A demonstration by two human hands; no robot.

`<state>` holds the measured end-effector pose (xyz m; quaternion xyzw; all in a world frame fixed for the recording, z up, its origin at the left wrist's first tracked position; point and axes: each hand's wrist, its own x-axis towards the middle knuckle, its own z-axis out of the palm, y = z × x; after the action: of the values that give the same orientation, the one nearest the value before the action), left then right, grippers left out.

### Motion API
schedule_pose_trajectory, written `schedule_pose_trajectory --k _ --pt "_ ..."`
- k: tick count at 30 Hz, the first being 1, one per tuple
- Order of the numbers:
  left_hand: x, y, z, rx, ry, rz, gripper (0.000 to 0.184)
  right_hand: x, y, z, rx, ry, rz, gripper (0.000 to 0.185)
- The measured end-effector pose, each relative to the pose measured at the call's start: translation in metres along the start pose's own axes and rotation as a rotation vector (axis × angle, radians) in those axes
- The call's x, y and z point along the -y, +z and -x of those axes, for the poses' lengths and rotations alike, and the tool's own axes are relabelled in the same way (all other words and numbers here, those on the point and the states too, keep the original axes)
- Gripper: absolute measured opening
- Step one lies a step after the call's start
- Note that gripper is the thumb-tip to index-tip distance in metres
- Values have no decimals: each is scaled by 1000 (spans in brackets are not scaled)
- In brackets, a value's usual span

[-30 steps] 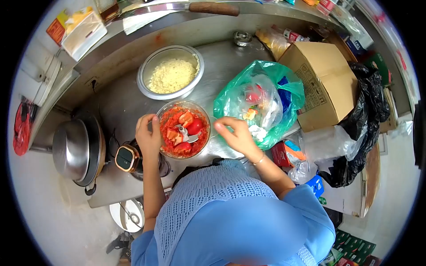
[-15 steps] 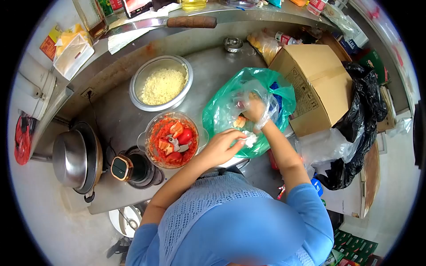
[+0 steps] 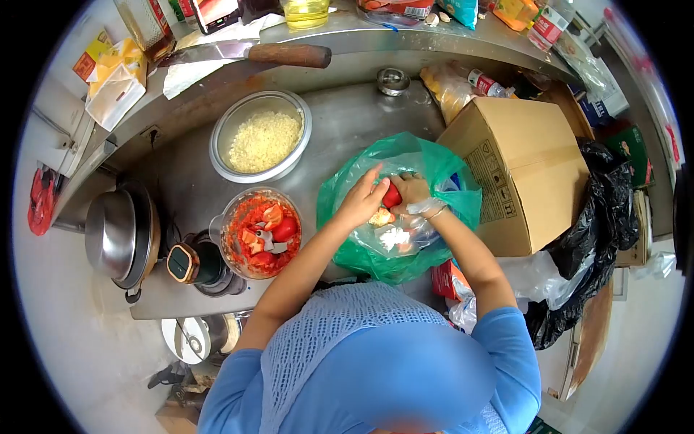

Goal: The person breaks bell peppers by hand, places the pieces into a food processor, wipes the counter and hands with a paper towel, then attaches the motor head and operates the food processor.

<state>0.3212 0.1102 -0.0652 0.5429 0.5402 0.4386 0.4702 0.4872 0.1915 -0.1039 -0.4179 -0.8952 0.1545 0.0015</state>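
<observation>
Over the green plastic bag [image 3: 347,246], my right hand [image 3: 413,191] is closed around a shiny red tomato [image 3: 392,194]. My left hand [image 3: 361,200] reaches in from the other side, fingers stretched out, close to the tomato; I cannot tell if it touches. Pale orange scraps [image 3: 381,217] and a crumpled white piece [image 3: 394,237] lie in the bag under my hands. To the left stands a clear food processor bowl [image 3: 219,230] with red chopped pulp, tomato pieces and a metal blade.
A metal bowl [image 3: 306,145] of chopped pale bits sits behind the processor bowl, whose dark motor base [image 3: 212,267] is at left. A cardboard box [image 3: 546,173] and black plastic bag [image 3: 603,210] stand at right. A wooden-handled knife [image 3: 289,55] lies on the back shelf.
My right hand has come up out of the clear inner plastic, with the tomato now showing. My left hand has moved forward, away from the white scrap, towards the tomato.
</observation>
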Motion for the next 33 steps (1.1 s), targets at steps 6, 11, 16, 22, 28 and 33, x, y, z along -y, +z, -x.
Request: schedule_pose_trajectory --k 6,11,16,22,28,33 --pt "17 -4 -8 -20 -24 105 57 3 -8 18 -187 -210 -263 76" --pt "-27 -29 11 258 -240 448 62 23 -50 47 -201 -210 -932 76" --pt "-11 -29 24 232 -4 312 72 42 -69 67 113 28 -1631 77" --pt "-28 -66 58 154 -224 1242 67 96 -95 98 -34 -158 -1544 77" --pt "-22 -121 129 68 -28 1452 69 169 -146 100 189 -455 -1168 72" --pt "-9 -166 202 -205 57 1301 75 270 -231 38 -154 -907 -644 59"
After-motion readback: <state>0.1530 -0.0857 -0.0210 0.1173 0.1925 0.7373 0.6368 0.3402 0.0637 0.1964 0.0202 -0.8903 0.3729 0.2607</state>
